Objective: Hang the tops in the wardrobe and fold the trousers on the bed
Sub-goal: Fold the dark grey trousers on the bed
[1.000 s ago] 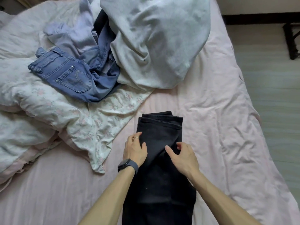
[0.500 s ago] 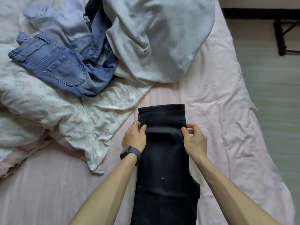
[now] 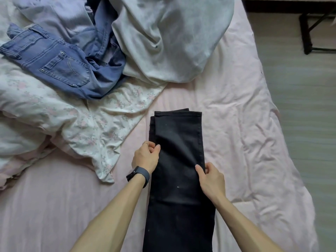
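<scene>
The black trousers (image 3: 179, 160) lie lengthwise on the pink sheet of the bed (image 3: 240, 124), their doubled far end squared off just beside a corner of the floral duvet (image 3: 72, 115). The left hand (image 3: 145, 157), with a dark watch (image 3: 139, 176) on its wrist, pinches the trousers' left edge between thumb and curled fingers, much as half a second ago. The right hand (image 3: 211, 179) has slid back along the right edge and now grips it nearer the person than the left; its fingers seem tucked under the cloth, though they are hidden. Blue jeans (image 3: 54, 60) and a grey garment (image 3: 169, 39) lie heaped beyond.
</scene>
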Tool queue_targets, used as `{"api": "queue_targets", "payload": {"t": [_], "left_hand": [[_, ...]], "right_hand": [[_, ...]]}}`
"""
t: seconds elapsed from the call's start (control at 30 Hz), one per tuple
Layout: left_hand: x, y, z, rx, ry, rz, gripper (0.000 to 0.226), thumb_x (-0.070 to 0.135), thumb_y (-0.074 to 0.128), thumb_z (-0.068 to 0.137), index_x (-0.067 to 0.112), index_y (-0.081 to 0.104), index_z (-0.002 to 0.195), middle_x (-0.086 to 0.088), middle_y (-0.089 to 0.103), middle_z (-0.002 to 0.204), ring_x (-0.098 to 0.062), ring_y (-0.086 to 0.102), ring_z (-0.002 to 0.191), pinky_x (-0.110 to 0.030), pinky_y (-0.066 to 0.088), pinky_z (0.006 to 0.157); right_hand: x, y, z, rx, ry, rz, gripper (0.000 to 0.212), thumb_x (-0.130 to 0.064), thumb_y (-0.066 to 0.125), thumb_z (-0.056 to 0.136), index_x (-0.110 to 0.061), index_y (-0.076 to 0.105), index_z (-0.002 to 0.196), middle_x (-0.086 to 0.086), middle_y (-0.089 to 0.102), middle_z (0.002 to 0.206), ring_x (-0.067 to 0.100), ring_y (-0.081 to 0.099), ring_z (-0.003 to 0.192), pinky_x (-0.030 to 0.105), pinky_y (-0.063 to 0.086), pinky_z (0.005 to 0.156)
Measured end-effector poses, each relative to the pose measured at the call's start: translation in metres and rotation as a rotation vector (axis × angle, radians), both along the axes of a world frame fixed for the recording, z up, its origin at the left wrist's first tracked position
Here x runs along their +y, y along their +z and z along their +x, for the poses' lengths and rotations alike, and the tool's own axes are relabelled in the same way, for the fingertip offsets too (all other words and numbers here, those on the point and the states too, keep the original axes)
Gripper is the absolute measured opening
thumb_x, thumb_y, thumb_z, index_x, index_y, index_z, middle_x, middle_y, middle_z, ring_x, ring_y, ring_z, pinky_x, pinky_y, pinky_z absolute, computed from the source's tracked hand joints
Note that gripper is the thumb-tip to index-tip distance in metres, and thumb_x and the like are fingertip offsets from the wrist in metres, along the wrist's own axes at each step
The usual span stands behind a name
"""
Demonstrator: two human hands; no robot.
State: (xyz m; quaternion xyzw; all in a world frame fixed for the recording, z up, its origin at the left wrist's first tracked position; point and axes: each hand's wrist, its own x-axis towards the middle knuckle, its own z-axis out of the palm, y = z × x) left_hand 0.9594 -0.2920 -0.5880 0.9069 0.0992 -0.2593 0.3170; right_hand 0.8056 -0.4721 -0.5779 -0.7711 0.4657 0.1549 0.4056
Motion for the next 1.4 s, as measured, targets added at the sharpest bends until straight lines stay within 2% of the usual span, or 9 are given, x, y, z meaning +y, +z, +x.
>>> {"api": "queue_targets", "payload": {"t": [0.17,0.27,0.4,0.53,0.7,0.8,0.97,1.17,1.4], "left_hand": [[0.011,0.009,-0.010,-0.104,-0.028,0.154,0.018,0.035,0.040,0.099,0.030,0.050,0.112,0.007,0.062,0.101,-0.023,0.061,0.092,-0.036,0.050,0.069],[0.024,0.013,-0.049,0.001,-0.190,0.134,0.036,0.053,0.041,0.096,0.029,0.046,0.124,0.006,0.057,0.112,-0.022,0.061,0.095,-0.039,0.053,0.079],[0.045,0.012,-0.115,0.170,-0.197,0.191,0.050,0.062,0.042,0.094,0.023,0.049,0.125,0.003,0.054,0.120,-0.022,0.059,0.101,-0.035,0.050,0.080],[0.070,0.013,-0.165,0.235,-0.173,0.221,0.053,0.059,0.037,0.100,0.017,0.057,0.126,-0.001,0.055,0.127,-0.024,0.058,0.108,-0.032,0.044,0.079],[0.106,0.008,-0.184,0.372,-0.051,0.083,0.042,0.059,0.047,0.096,0.022,0.062,0.109,0.000,0.066,0.108,-0.024,0.061,0.100,-0.038,0.052,0.090],[0.114,0.009,-0.190,0.410,0.031,-0.125,0.046,0.062,0.058,0.090,0.026,0.055,0.119,0.007,0.062,0.113,-0.016,0.059,0.107,-0.034,0.049,0.096],[0.129,0.015,-0.223,0.477,-0.004,-0.151,0.050,0.050,0.073,0.084,0.028,0.044,0.119,0.008,0.062,0.112,-0.015,0.063,0.102,-0.031,0.053,0.087],[0.135,0.017,-0.264,0.386,0.053,-0.026,0.034,0.049,0.063,0.092,0.024,0.050,0.111,0.001,0.065,0.108,-0.016,0.059,0.090,-0.027,0.043,0.075],[0.126,0.022,-0.281,0.270,-0.016,0.137,0.033,0.055,0.051,0.097,0.023,0.056,0.107,-0.001,0.062,0.108,-0.025,0.057,0.091,-0.032,0.044,0.073]], "right_hand": [[0.014,0.009,-0.003,-0.029,0.057,-0.111,0.032,-0.048,0.053,0.098,-0.023,0.051,0.118,-0.004,0.064,0.116,0.022,0.063,0.103,0.041,0.052,0.086],[0.033,0.020,-0.023,-0.079,0.154,-0.149,0.058,-0.048,0.057,0.095,-0.023,0.038,0.143,-0.004,0.049,0.140,0.021,0.053,0.124,0.041,0.048,0.098],[0.057,0.025,-0.064,-0.019,0.071,-0.027,0.074,-0.042,0.063,0.091,-0.023,0.025,0.151,-0.001,0.049,0.148,0.022,0.051,0.131,0.043,0.046,0.104],[0.077,0.019,-0.097,-0.012,0.068,-0.123,0.055,-0.035,0.058,0.096,-0.017,0.039,0.144,0.006,0.061,0.129,0.026,0.055,0.121,0.047,0.044,0.103],[0.080,0.005,-0.118,-0.044,-0.141,-0.122,0.019,-0.036,0.053,0.099,-0.033,0.048,0.116,-0.015,0.064,0.082,0.022,0.061,0.094,0.041,0.046,0.083],[0.086,0.006,-0.124,-0.117,-0.194,-0.081,0.025,-0.041,0.056,0.096,-0.028,0.048,0.115,-0.014,0.063,0.092,0.020,0.062,0.095,0.032,0.043,0.076],[0.108,0.016,-0.156,0.024,-0.036,-0.221,0.064,-0.055,0.067,0.084,-0.017,0.045,0.131,0.003,0.043,0.131,0.024,0.040,0.123,0.039,0.040,0.100],[0.125,0.012,-0.200,0.161,0.149,-0.186,0.053,-0.058,0.064,0.086,-0.015,0.059,0.116,0.003,0.036,0.139,0.025,0.035,0.126,0.043,0.041,0.103],[0.122,0.013,-0.221,0.108,0.063,-0.126,0.039,-0.049,0.052,0.099,-0.012,0.060,0.111,0.009,0.043,0.128,0.034,0.052,0.111,0.046,0.045,0.098]]}}
